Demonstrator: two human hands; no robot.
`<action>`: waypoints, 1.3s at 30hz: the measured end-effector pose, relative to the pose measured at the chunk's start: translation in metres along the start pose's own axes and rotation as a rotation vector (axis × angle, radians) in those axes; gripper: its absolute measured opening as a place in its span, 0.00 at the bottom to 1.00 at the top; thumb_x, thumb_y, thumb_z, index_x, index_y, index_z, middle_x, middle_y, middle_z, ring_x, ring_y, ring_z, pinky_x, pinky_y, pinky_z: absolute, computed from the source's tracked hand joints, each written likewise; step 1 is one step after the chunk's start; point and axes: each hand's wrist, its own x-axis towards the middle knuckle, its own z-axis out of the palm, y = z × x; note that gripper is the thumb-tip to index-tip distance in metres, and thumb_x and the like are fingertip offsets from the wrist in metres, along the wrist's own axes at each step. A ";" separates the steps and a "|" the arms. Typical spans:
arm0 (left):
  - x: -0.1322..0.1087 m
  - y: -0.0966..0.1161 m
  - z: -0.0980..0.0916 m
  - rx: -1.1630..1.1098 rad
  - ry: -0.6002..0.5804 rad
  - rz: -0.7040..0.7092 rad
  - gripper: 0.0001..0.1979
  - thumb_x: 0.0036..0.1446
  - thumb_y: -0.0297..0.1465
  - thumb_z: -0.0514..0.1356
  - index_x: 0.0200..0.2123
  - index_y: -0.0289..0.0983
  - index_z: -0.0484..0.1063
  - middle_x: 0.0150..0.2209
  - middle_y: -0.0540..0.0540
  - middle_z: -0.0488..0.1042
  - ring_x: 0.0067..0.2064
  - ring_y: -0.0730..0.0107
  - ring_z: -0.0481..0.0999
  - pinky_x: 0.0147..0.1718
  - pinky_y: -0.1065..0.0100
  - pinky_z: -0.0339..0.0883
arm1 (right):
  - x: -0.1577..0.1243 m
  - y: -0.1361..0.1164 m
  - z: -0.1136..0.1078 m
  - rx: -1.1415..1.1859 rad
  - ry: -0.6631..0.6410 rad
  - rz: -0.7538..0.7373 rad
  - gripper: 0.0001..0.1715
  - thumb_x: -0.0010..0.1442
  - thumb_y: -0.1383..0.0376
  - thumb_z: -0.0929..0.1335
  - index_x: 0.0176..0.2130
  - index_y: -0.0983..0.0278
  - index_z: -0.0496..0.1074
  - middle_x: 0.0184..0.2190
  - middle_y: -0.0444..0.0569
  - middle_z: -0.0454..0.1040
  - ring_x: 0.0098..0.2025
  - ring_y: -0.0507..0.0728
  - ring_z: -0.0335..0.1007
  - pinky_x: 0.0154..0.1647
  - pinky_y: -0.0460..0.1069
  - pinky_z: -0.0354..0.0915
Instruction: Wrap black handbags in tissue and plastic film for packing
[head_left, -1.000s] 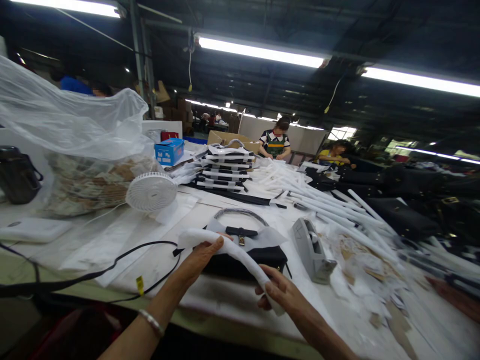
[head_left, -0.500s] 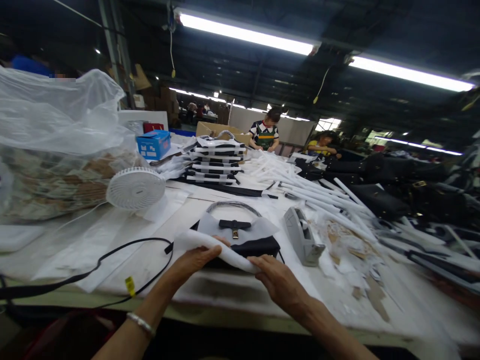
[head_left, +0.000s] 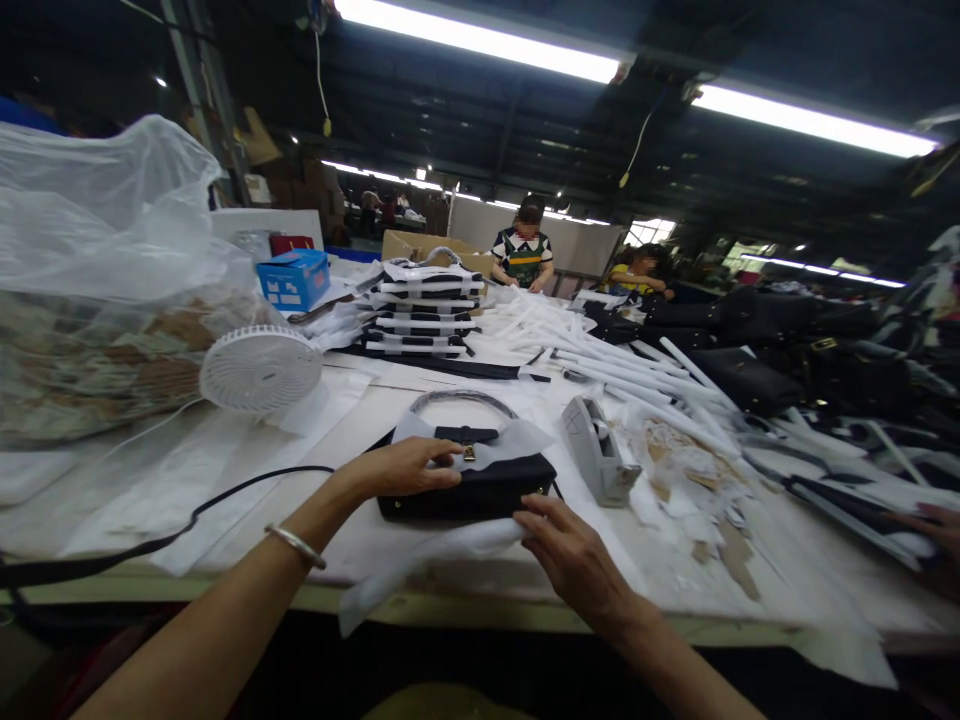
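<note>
A black handbag (head_left: 480, 485) lies on the worktable in front of me, with a wrapped loop handle standing up behind it. White tissue (head_left: 514, 443) covers its upper part around a gold clasp (head_left: 469, 453). My left hand (head_left: 409, 466) rests over the bag's left part, its fingers stretched towards the clasp and the thumb apart. At the bag's front right corner, my right hand (head_left: 566, 545) pinches one end of a white foam sheet (head_left: 435, 555). The sheet's other end droops over the table's front edge.
A grey tape dispenser (head_left: 600, 450) stands right of the bag, beside paper scraps (head_left: 709, 480). On the left are a white fan (head_left: 262, 368) and a clear plastic sack (head_left: 112, 330). Wrapped bags (head_left: 424, 310) are stacked behind. Another person's hand (head_left: 937, 530) shows at the far right.
My left hand has let go of the foam sheet and moved onto the bag. The sheet has dropped from the bag's front to the table edge, still in my right hand.
</note>
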 end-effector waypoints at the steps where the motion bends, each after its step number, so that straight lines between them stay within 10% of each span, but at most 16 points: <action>1: 0.003 0.007 -0.003 0.064 -0.015 0.006 0.29 0.58 0.46 0.59 0.60 0.43 0.66 0.54 0.43 0.74 0.54 0.53 0.73 0.54 0.60 0.63 | 0.008 -0.005 0.007 -0.037 0.033 0.000 0.17 0.66 0.68 0.63 0.52 0.60 0.73 0.52 0.55 0.72 0.54 0.61 0.68 0.56 0.57 0.67; 7: 0.007 0.033 0.019 0.495 0.019 -0.015 0.37 0.47 0.46 0.70 0.59 0.40 0.67 0.49 0.39 0.72 0.49 0.48 0.73 0.46 0.58 0.68 | 0.034 -0.007 0.029 -0.266 0.161 0.034 0.12 0.66 0.69 0.62 0.43 0.63 0.74 0.38 0.53 0.74 0.41 0.61 0.66 0.42 0.56 0.61; 14: 0.000 0.000 0.086 0.637 0.412 -0.027 0.35 0.51 0.27 0.69 0.61 0.44 0.62 0.54 0.44 0.71 0.53 0.55 0.71 0.58 0.51 0.59 | 0.021 0.015 0.036 -0.274 0.332 -0.108 0.11 0.64 0.69 0.64 0.47 0.64 0.70 0.39 0.51 0.75 0.42 0.59 0.68 0.47 0.55 0.60; 21: 0.000 -0.025 0.113 0.742 0.667 0.156 0.25 0.59 0.24 0.63 0.58 0.42 0.65 0.45 0.45 0.75 0.44 0.61 0.73 0.47 0.58 0.66 | 0.047 0.016 0.008 -0.434 0.171 -0.221 0.45 0.55 0.60 0.74 0.65 0.63 0.57 0.65 0.56 0.60 0.70 0.69 0.45 0.68 0.68 0.43; 25: 0.003 -0.014 0.105 0.845 0.591 0.102 0.23 0.59 0.23 0.60 0.58 0.39 0.65 0.39 0.45 0.73 0.40 0.60 0.73 0.42 0.59 0.68 | 0.078 0.026 -0.007 -0.453 -0.065 -0.260 0.55 0.45 0.53 0.78 0.65 0.65 0.58 0.67 0.58 0.57 0.71 0.70 0.41 0.70 0.69 0.40; 31: 0.013 0.010 0.086 0.951 0.354 -0.026 0.28 0.60 0.22 0.56 0.63 0.39 0.57 0.39 0.44 0.72 0.40 0.58 0.73 0.38 0.58 0.69 | 0.094 0.039 -0.012 -0.348 -0.311 -0.270 0.41 0.45 0.51 0.78 0.53 0.66 0.71 0.51 0.58 0.75 0.58 0.67 0.68 0.68 0.66 0.51; 39: 0.029 -0.005 0.077 0.840 0.243 0.102 0.19 0.58 0.26 0.60 0.53 0.46 0.68 0.46 0.44 0.73 0.48 0.56 0.72 0.49 0.51 0.67 | 0.043 0.050 0.054 -0.314 0.065 -0.171 0.27 0.57 0.69 0.73 0.56 0.65 0.69 0.52 0.55 0.76 0.53 0.63 0.73 0.56 0.59 0.69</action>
